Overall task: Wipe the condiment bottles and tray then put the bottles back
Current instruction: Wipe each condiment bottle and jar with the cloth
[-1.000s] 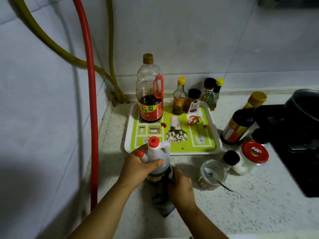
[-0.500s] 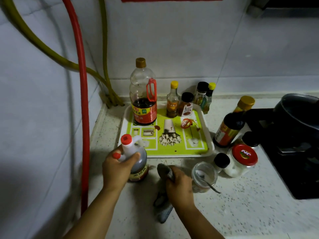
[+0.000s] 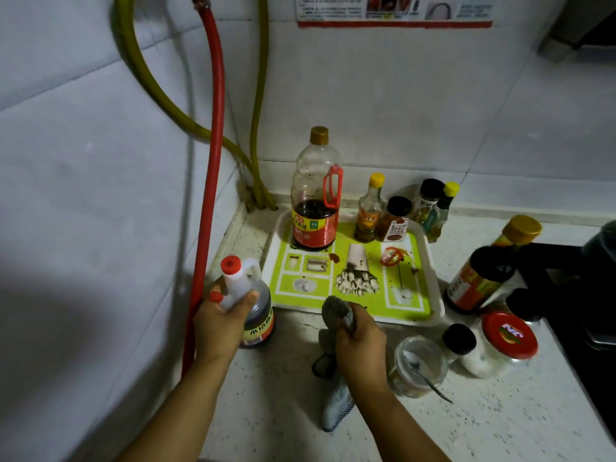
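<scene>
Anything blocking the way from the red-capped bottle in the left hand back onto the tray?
Nothing visible does. The left hand grips the red-capped bottle just off the tray at its near-left corner, and the tray's front-left area is free; the large soy sauce bottle stands farther back.

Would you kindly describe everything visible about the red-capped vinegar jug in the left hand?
The vinegar jug is a squat, translucent plastic bottle with a red cap, a small loop handle by the neck and dark liquid inside. A yellow and red label wraps its base. It stands roughly upright on the counter, left of the tray, with the left hand curled round its neck and shoulder.
</scene>
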A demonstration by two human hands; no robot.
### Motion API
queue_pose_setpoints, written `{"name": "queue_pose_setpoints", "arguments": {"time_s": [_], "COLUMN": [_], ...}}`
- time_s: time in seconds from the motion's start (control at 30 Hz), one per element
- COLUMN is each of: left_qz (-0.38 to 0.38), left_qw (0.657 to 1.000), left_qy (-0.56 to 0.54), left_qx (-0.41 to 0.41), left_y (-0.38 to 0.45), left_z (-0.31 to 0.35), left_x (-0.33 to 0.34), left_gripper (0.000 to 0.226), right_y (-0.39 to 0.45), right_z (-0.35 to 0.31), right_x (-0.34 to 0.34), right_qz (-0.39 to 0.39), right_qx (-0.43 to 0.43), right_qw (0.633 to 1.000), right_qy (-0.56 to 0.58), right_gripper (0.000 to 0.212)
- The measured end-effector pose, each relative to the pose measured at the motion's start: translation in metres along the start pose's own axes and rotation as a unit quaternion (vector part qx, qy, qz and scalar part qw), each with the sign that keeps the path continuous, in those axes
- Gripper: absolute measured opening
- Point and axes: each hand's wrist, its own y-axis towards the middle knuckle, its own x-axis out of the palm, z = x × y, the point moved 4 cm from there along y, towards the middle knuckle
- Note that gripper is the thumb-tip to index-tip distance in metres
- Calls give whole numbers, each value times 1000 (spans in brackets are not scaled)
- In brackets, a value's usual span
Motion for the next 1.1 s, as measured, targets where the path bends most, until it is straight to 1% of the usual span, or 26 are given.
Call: {"name": "queue_pose_setpoints", "arguments": {"time_s": [0.07, 0.13, 0.2, 0.3, 0.4, 0.47, 0.53, 0.63, 0.67, 0.7, 0.73, 0.77, 0.8, 0.87, 0.93, 1.03, 1.1], "left_qz": [-23, -55, -86, -119, -125, -133, -138, -133, -131, -131, -133, -139, -149, -156, -156, -200, -222], "left_qw": [1000, 996, 990, 982, 980, 978, 975, 974, 977, 979, 981, 980, 979, 975, 975, 974, 971], "left_qy": [21, 60, 96, 134, 128, 146, 170, 183, 166, 152, 138, 130, 118, 102, 86, 36, 29], "left_qx": [-3, -29, -50, -63, -83, -72, -45, 14, 26, 36, 42, 53, 73, 118, 133, 101, 80], "left_y": [-1, -3, -6, -16, -25, -29, -32, -34, -34, -33, -31, -27, -21, -5, 15, 49, 65], "left_z": [-3, -5, -6, -3, -2, 4, 14, 37, 47, 56, 68, 76, 87, 109, 126, 147, 153], "left_x": [-2, -4, -8, -14, -17, -14, -7, 7, 11, 16, 21, 27, 34, 50, 68, 103, 129], "left_gripper": [48, 46, 43, 27, 33, 36, 34, 34, 28, 16, 9, 22, 29, 33, 35, 40, 45], "right_y": [1, 3, 6, 10, 13, 15, 18, 28, 31, 36, 41, 44, 50, 59, 67, 80, 87], "right_z": [-8, -12, -16, -24, -37, -44, -50, -52, -52, -52, -53, -54, -55, -57, -61, -61, -60], "right_x": [-4, -8, -10, -12, -15, -17, -19, -23, -24, -27, -29, -31, -34, -39, -45, -55, -62], "right_qz": [-10, -14, -13, -10, -17, -24, -21, -1, 7, 14, 22, 27, 30, 20, 4, -17, -26], "right_qx": [9, 8, 5, -1, -6, -17, -35, -35, -29, -21, -10, 7, 26, 55, 64, 81, 107], "right_qw": [999, 999, 999, 999, 997, 996, 996, 998, 998, 998, 997, 996, 994, 992, 992, 989, 982], "right_qy": [30, 39, 43, 52, 69, 79, 75, 59, 57, 60, 70, 85, 99, 109, 105, 126, 152], "right_gripper": [31, 35, 34, 33, 33, 28, 22, 23, 23, 24, 26, 28, 29, 27, 24, 15, 15]}}
